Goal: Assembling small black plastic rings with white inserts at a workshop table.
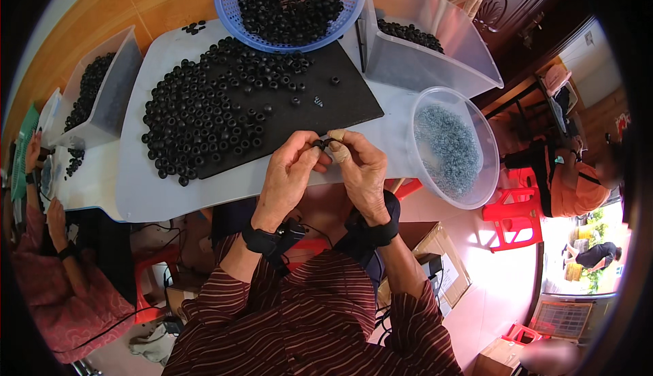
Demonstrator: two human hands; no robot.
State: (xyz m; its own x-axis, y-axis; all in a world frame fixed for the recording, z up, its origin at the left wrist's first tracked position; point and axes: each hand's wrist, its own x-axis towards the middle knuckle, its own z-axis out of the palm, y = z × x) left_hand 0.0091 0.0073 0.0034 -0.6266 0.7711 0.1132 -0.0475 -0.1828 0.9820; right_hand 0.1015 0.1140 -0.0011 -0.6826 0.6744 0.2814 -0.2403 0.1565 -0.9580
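Observation:
My left hand (288,175) and my right hand (364,175) meet in front of me at the table's near edge. Both are closed, fingertips pinching a small round black part (322,144) between them. Beige tape wraps the thumb and a fingertip of my right hand. Just beyond lies a black mat (333,117). Many small black ring-shaped parts (204,121) are spread over its left side and onto the white table (139,185). A few tiny pale pieces (318,102) lie on the mat.
A blue perforated basket (228,15) of black parts stands at the back. Clear bins (435,66) (119,97) flank the table. A round clear tub (486,148) of pale bluish pieces sits at the right edge. A co-worker's hand (56,223) is at left; a red stool (513,216) stands right.

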